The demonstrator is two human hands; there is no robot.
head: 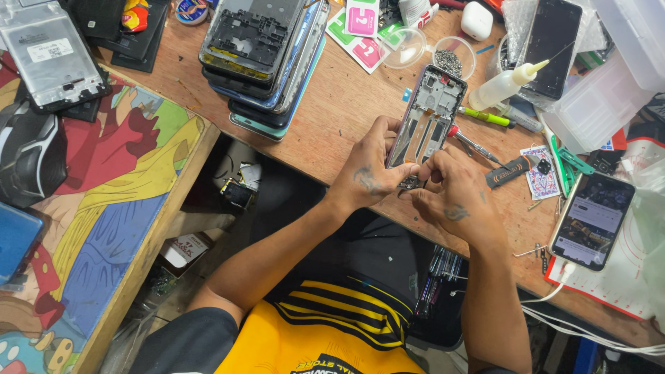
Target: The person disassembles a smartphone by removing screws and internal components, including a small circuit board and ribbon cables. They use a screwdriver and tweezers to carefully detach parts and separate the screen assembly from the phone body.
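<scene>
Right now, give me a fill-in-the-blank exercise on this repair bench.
1. Both hands, left hand and right hand, work at the bottom end of an opened ____.
2. The red-handled screwdriver lies ____ of the opened phone frame.
3. The small round dish holds tiny ____.

Missing: phone; right; screws

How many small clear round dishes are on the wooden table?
2: an empty dish and, beside it on the right, a dish of screws, both beyond the opened phone. Clutter may hide more.
</scene>
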